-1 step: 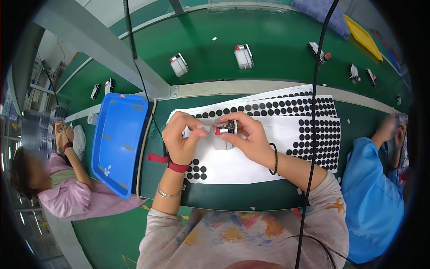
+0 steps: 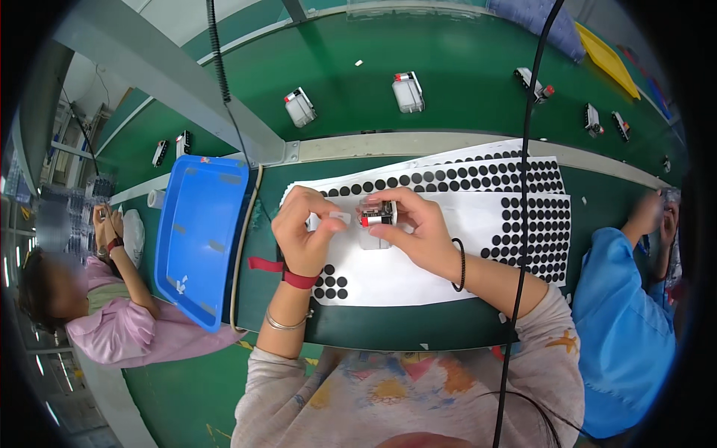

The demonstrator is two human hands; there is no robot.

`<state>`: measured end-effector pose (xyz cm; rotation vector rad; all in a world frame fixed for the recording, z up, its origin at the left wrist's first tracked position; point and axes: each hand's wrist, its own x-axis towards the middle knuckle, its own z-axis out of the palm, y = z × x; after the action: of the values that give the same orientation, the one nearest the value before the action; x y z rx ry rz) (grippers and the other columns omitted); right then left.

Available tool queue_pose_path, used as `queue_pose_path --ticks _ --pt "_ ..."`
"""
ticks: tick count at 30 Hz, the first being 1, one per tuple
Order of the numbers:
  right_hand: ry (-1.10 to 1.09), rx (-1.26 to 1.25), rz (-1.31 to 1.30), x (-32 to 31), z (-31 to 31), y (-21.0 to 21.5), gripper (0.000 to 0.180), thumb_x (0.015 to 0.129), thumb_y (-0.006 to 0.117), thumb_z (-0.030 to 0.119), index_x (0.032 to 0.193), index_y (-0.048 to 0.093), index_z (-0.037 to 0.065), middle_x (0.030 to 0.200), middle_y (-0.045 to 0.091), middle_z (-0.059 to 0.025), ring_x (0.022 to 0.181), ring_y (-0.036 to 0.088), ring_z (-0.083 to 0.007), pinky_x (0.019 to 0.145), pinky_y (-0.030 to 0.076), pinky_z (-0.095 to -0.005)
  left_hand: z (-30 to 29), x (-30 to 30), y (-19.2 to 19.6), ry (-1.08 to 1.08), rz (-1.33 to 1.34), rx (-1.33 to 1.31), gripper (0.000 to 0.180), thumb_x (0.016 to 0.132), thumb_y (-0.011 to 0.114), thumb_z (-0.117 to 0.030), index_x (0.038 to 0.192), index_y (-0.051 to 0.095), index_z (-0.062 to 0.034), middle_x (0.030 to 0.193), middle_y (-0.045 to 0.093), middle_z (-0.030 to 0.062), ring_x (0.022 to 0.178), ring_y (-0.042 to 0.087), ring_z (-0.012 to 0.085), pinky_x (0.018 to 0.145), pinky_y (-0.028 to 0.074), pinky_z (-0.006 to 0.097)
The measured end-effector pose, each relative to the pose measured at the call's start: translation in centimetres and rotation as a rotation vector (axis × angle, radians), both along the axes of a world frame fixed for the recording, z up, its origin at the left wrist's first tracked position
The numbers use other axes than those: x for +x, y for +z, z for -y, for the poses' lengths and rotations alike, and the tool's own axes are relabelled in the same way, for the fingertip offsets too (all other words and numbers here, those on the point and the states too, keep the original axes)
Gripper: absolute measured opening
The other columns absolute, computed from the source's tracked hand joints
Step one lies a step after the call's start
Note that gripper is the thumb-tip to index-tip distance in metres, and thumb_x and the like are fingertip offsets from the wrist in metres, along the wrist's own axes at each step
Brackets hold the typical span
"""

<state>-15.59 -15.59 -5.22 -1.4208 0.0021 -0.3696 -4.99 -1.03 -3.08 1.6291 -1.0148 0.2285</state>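
Observation:
My left hand (image 2: 302,230) pinches a small pale, see-through tab (image 2: 340,217) between thumb and forefinger. Beside it, my right hand (image 2: 420,230) grips a small boxy device (image 2: 377,233) with a white lower body. A black inner part, a silver cylinder with a red end and a clear top piece show on the device. Its far side is partly covered by my right fingers. A narrow gap separates the tab from the device. Both hands are over white sheets (image 2: 411,280) bearing rows of black round dots.
To the left, a blue tray (image 2: 196,246) holds a few white scraps. Similar white devices (image 2: 408,94) lie on the green belt (image 2: 336,75) beyond the bench. A black cable (image 2: 525,187) hangs in front at right. A person in pink (image 2: 142,328) and another in blue (image 2: 624,321) sit at either side.

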Motion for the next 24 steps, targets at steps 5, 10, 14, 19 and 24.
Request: queue_pose_path --ticks 5,10,14,19,24 --pt "-0.085 -0.246 0.127 -0.2 -0.4 0.0 0.036 0.071 0.072 0.009 0.103 0.056 0.002 0.098 0.063 -0.0107 0.084 0.063 -0.0183 0.070 0.051 -0.0272 0.4 -0.8 -0.4 0.075 0.042 -0.081 0.038 0.067 0.069 -0.041 0.066 0.059 -0.0036 0.064 0.053 0.0038 0.065 0.049 0.0189 0.061 0.038 0.030" --pt "-0.166 -0.487 0.291 -0.5 -0.5 0.1 0.035 0.068 0.074 0.013 0.098 0.059 0.002 0.086 0.064 -0.0108 0.074 0.063 -0.0217 0.062 0.050 -0.0270 0.4 -1.4 -0.1 0.185 0.346 -0.009 0.036 0.064 0.070 -0.039 0.069 0.063 -0.0042 0.064 0.051 0.0034 0.067 0.049 0.0201 0.059 0.038 0.029" --pt "-0.130 -0.494 0.294 -0.9 -0.3 0.2 0.036 0.066 0.075 0.010 0.097 0.060 0.000 0.088 0.065 -0.0129 0.073 0.065 -0.0196 0.063 0.050 -0.0263 0.7 -2.0 0.7 0.129 0.452 0.047 0.030 0.050 0.076 -0.028 0.071 0.066 -0.0093 0.064 0.054 -0.0007 0.065 0.049 0.0197 0.057 0.040 0.028" --pt "-0.153 -0.428 0.303 -0.8 -0.2 0.1 0.031 0.069 0.074 0.012 0.094 0.059 0.002 0.077 0.063 -0.0114 0.061 0.060 -0.0196 0.053 0.045 -0.0259 1.0 -2.2 1.0 0.109 0.451 0.103 0.021 0.056 0.075 -0.018 0.075 0.068 -0.0090 0.067 0.057 -0.0007 0.067 0.049 0.0190 0.059 0.040 0.028" --pt "-0.188 -0.421 0.299 -0.8 -0.3 -0.3 0.031 0.068 0.074 0.013 0.093 0.059 0.002 0.075 0.062 -0.0106 0.059 0.059 -0.0194 0.052 0.044 -0.0261 0.3 -2.5 1.3 0.062 0.283 0.190 0.012 0.067 0.066 -0.008 0.079 0.069 -0.0065 0.070 0.058 0.0027 0.073 0.051 0.0192 0.064 0.041 0.028"
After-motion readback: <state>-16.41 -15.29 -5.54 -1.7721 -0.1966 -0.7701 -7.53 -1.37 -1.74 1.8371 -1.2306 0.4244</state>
